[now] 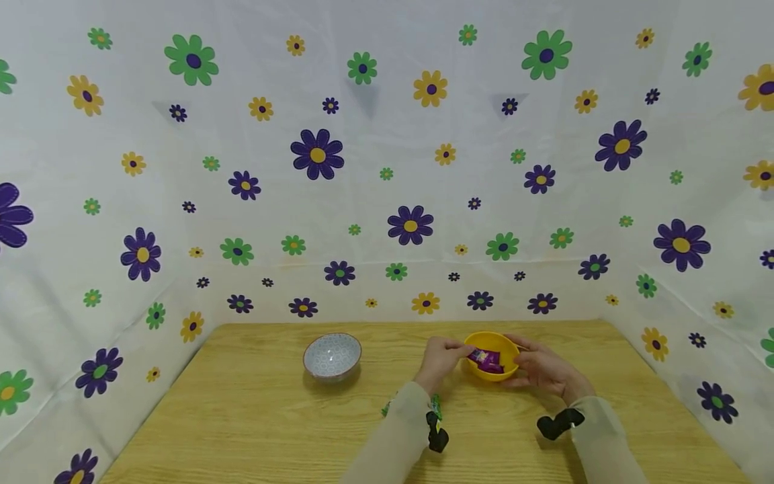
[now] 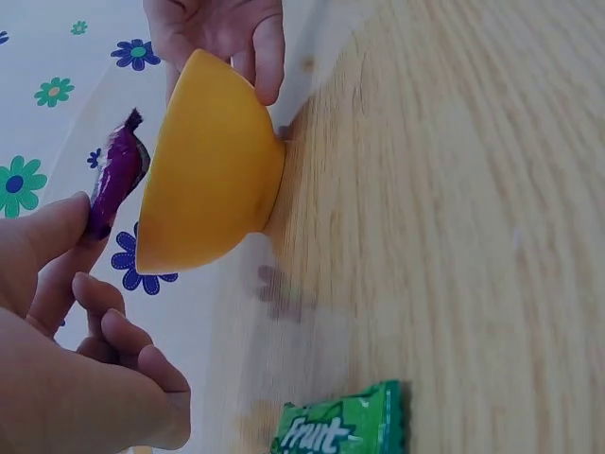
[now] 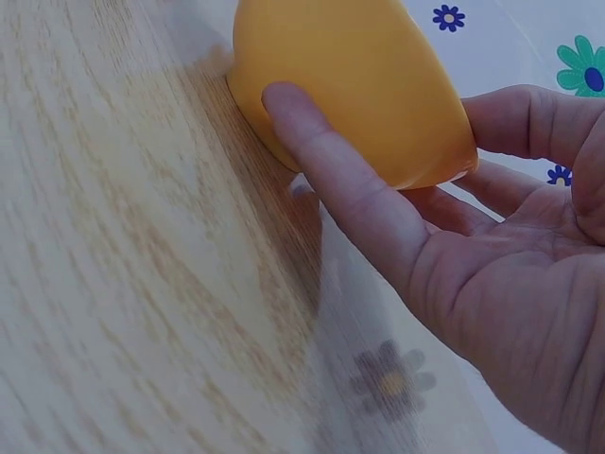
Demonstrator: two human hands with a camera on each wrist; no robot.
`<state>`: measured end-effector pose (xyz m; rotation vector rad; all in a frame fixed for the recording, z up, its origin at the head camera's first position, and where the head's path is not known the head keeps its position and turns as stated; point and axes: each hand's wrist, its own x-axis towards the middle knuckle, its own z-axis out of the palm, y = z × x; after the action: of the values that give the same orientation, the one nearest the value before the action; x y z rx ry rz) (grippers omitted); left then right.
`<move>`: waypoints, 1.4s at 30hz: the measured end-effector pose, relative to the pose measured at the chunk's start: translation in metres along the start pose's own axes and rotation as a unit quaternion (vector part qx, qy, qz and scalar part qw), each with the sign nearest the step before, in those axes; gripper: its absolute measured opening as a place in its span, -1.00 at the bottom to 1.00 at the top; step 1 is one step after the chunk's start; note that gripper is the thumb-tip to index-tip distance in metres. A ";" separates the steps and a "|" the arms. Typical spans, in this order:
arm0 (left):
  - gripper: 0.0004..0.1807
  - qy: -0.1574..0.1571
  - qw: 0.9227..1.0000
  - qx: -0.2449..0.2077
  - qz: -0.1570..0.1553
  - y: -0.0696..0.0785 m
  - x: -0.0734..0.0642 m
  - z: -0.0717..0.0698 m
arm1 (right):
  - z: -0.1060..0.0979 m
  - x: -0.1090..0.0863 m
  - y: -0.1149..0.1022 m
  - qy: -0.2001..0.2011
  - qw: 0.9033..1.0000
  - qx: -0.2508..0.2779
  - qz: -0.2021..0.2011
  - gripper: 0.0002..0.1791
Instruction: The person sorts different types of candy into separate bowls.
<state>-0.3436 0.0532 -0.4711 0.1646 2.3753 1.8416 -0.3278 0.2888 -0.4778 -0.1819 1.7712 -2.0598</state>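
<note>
My left hand (image 1: 441, 361) pinches a purple-wrapped candy (image 2: 115, 180) between thumb and fingers, at the left rim of a yellow bowl (image 1: 510, 348). In the left wrist view the candy is level with the bowl's mouth. More purple wrapper (image 1: 492, 368) shows inside the bowl in the head view. On the bowl's right side, my right hand (image 1: 547, 368) holds it, with the thumb (image 3: 331, 161) along the outer wall and the other fingers round the far side. The bowl stands upright on the wooden table.
A patterned grey-white bowl (image 1: 332, 356) with a dark rim stands to the left. Green-wrapped candy (image 2: 340, 426), lettered "Fruit", lies on the table (image 1: 242, 417) near the left forearm, which partly hides the green wrappers. A flower-printed white sheet (image 1: 387, 101) encloses the back and sides.
</note>
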 end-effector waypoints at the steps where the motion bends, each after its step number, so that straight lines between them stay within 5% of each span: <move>1: -0.77 -0.003 1.000 0.000 -0.003 0.000 0.000 0.001 | 0.000 0.000 0.000 -0.001 1.000 0.002 0.000 -0.25; 12: -0.82 -0.030 0.999 0.008 0.008 -0.001 -0.003 -0.014 | 0.002 0.000 0.000 -0.003 1.000 0.008 0.003 -0.25; 33: -0.76 -0.031 0.996 0.033 0.083 -0.001 -0.008 -0.086 | 0.005 -0.001 -0.002 -0.013 1.000 0.004 0.002 -0.23; 42: -0.77 -0.063 0.991 0.048 0.108 -0.007 -0.019 -0.121 | 0.005 0.000 -0.003 -0.010 1.000 -0.002 0.012 -0.23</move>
<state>-0.3458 -0.0674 -0.4479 0.5523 2.4421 1.7418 -0.3271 0.2847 -0.4745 -0.1801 1.7584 -2.0304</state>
